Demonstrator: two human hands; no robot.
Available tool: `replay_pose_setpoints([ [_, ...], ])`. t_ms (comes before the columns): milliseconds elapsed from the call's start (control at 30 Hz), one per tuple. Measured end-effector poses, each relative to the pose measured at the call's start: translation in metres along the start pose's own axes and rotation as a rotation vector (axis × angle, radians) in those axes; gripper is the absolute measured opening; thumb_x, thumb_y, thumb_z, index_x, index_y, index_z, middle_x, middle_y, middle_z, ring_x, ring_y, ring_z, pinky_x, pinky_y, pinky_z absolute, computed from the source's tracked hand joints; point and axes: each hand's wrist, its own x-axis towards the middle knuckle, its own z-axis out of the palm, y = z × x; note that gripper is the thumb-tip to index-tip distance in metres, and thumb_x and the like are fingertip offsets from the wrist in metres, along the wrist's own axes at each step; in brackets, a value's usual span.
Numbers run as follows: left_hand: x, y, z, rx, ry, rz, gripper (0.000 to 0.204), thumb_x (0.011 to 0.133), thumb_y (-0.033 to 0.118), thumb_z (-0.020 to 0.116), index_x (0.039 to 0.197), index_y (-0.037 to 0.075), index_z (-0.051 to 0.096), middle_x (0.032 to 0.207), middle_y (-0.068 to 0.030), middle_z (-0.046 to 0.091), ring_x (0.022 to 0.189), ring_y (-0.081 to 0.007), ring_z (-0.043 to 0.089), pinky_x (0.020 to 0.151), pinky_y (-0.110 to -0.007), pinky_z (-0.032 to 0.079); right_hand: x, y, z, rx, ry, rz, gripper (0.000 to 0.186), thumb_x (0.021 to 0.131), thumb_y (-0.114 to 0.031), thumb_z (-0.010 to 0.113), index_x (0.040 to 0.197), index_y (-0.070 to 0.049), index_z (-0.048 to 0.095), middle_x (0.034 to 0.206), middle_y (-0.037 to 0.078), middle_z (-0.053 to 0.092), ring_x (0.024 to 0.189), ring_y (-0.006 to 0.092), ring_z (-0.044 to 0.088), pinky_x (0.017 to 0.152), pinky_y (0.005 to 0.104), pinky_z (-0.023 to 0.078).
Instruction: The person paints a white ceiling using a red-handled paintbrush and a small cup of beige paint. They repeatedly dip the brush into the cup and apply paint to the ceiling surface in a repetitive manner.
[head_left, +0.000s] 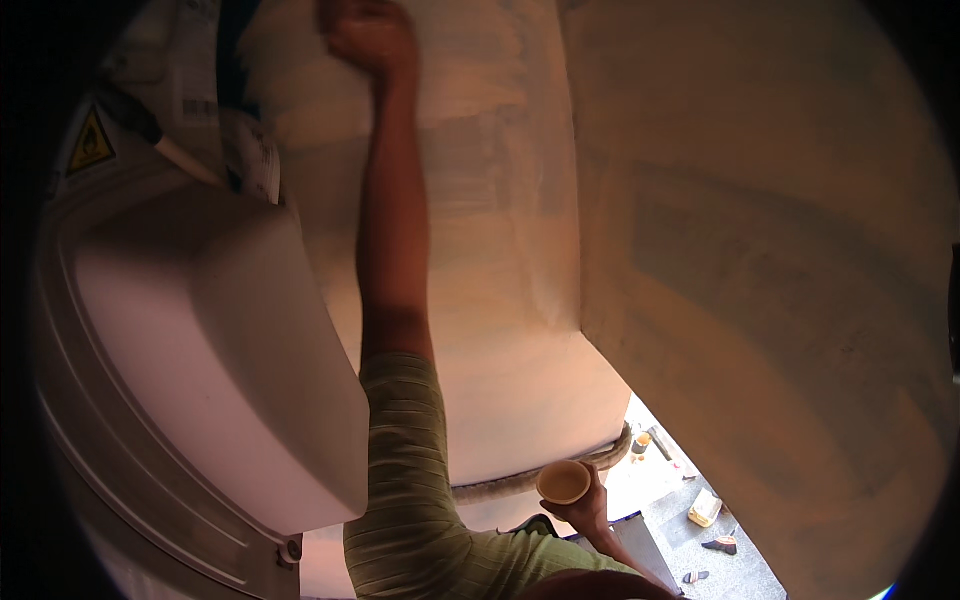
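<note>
My left arm stretches up along a patchy, pale-coated wall (480,250). At the top edge my left hand (370,35) is closed and a little blurred; what it grips, if anything, is cut off or hidden. Lower down, my right hand (590,510) is wrapped round a cream-coloured cup (563,482). The cup's round mouth faces up toward me, and its inside looks pale; I cannot tell how full it is.
A bulky white casing (220,350) stands close on my left, with a yellow warning triangle (90,147). A second wall (770,300) meets the first at a corner. A wrapped pipe (540,475) runs low. Far below, a shoe (720,545) and a yellowish container (704,508) lie on the floor.
</note>
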Motion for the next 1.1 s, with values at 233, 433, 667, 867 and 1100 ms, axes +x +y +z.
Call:
replay_pose_setpoints([
  [233,0.072,-0.096,-0.026,0.534,-0.053,-0.031,0.022,0.086,0.013,0.064,0.104,0.006,0.073,0.107,-0.0139,0.074,0.098,-0.0328,0.071,0.085,-0.044,0.055,-0.002,0.006,0.008,-0.001,-0.039,0.080,0.090,0.062,-0.028,0.099,0.132,-0.003,0.048,0.118,0.016,0.071,0.113,0.0292,0.070,0.094,0.0411,0.058],
  [433,0.072,-0.103,-0.021,0.345,0.022,0.198,0.025,0.086,0.014,0.063,0.109,0.006,0.073,0.111,-0.0143,0.073,0.107,-0.0334,0.068,0.091,-0.045,0.053,-0.001,0.003,0.009,-0.019,-0.045,0.079,0.090,0.062,-0.026,0.099,0.132,-0.003,0.048,0.119,0.016,0.071,0.114,0.0298,0.070,0.095,0.0411,0.058],
  [667,-0.001,-0.055,0.036,0.339,0.021,0.360,0.035,0.083,0.005,0.062,0.116,0.005,0.071,0.119,-0.0139,0.072,0.120,-0.0396,0.064,0.103,-0.050,0.048,-0.005,0.007,0.009,-0.051,0.053,0.027,0.089,0.061,-0.025,0.100,0.131,-0.003,0.048,0.118,0.018,0.072,0.112,0.0304,0.071,0.093,0.0428,0.058],
  [867,-0.082,0.067,0.082,0.078,-0.276,0.021,0.039,0.089,-0.002,0.053,0.126,-0.007,0.066,0.128,-0.0249,0.067,0.127,-0.0462,0.057,0.115,-0.047,0.042,-0.012,0.004,0.004,-0.075,0.104,0.093,0.089,0.061,-0.030,0.099,0.131,-0.006,0.048,0.113,0.016,0.074,0.107,0.0319,0.073,0.092,0.0440,0.059],
  [1100,-0.080,0.137,0.076,-0.176,-0.361,-0.317,0.034,0.088,-0.004,0.056,0.119,-0.007,0.070,0.120,-0.0246,0.071,0.113,-0.0420,0.067,0.099,-0.044,0.055,-0.014,0.003,0.001,-0.099,0.127,0.094,0.089,0.061,-0.031,0.099,0.130,-0.007,0.049,0.112,0.016,0.074,0.107,0.0327,0.073,0.091,0.0447,0.059],
])
